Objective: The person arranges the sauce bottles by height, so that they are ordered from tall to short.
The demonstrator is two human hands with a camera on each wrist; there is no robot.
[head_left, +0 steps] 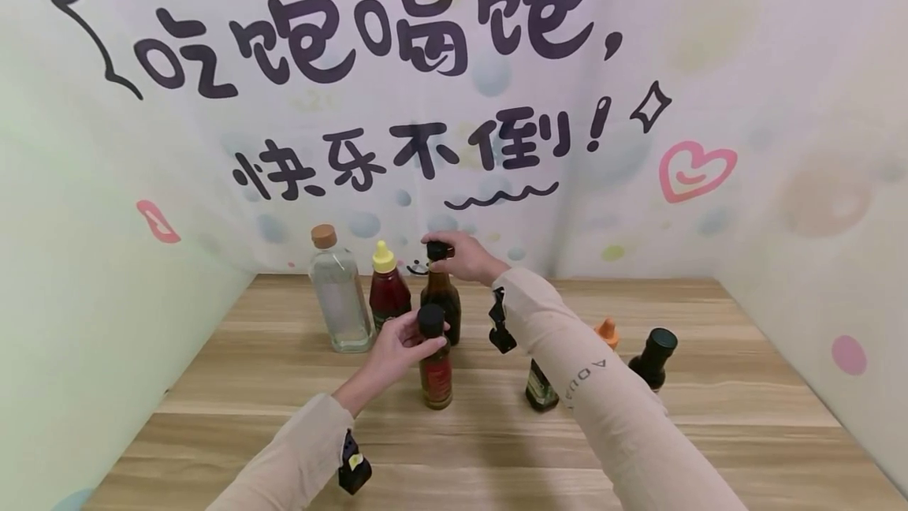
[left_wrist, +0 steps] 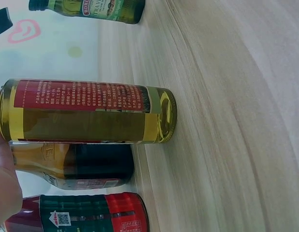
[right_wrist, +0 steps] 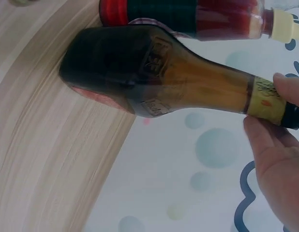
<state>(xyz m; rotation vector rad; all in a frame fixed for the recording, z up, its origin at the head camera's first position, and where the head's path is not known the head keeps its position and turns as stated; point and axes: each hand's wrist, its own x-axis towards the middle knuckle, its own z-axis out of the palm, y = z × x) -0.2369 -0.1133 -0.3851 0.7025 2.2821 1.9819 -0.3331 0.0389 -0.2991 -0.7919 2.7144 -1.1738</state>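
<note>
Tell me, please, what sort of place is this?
It seems a small staged booth, perhaps for demonstrations, rather than a working kitchen: a printed backdrop with large lettering hangs behind a wood-grain table holding condiment bottles.

Beige long sleeves (head_left: 553, 330), dark printed letters (head_left: 584, 375), black wrist devices (head_left: 354, 473)

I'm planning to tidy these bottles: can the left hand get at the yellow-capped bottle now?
Probably not yet: the left hand has its grip on the red-labelled bottle, though the yellow-capped bottle stands close by, its cap uncovered.
</note>
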